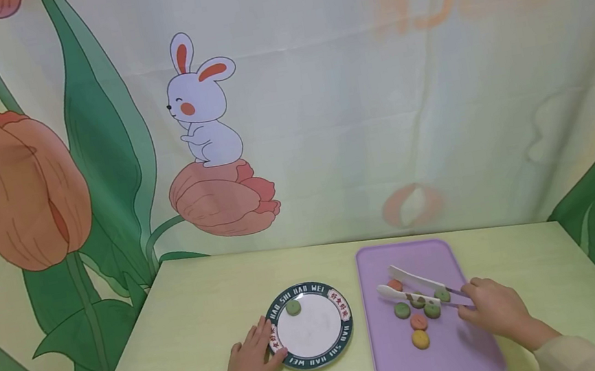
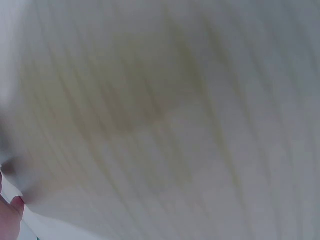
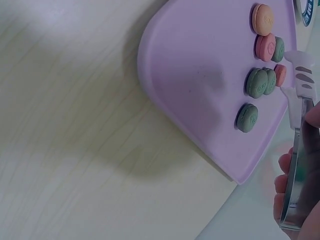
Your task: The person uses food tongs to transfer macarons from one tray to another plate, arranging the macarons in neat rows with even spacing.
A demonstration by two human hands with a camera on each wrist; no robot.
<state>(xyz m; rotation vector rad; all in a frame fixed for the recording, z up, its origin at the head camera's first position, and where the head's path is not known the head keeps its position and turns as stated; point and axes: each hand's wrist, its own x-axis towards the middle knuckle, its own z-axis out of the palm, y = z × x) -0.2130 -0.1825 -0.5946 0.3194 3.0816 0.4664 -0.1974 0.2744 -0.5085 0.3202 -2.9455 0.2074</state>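
Where our left hand [image 1: 251, 357] rests: on the left rim of the plate [image 1: 313, 334], fingers fairly straight, gripping nothing.
Our right hand [image 1: 497, 306]: fingers curled round the tongs [image 1: 424, 300], whose white ends stand apart over the purple tray [image 1: 456, 356]; we cannot tell whether they touch anything.
Plate: one green cookie [image 1: 293, 307], towards its far left side.
Tray: four green cookies [image 1: 402, 310], two pink cookies [image 1: 418, 322], one yellow cookie [image 1: 420, 339].
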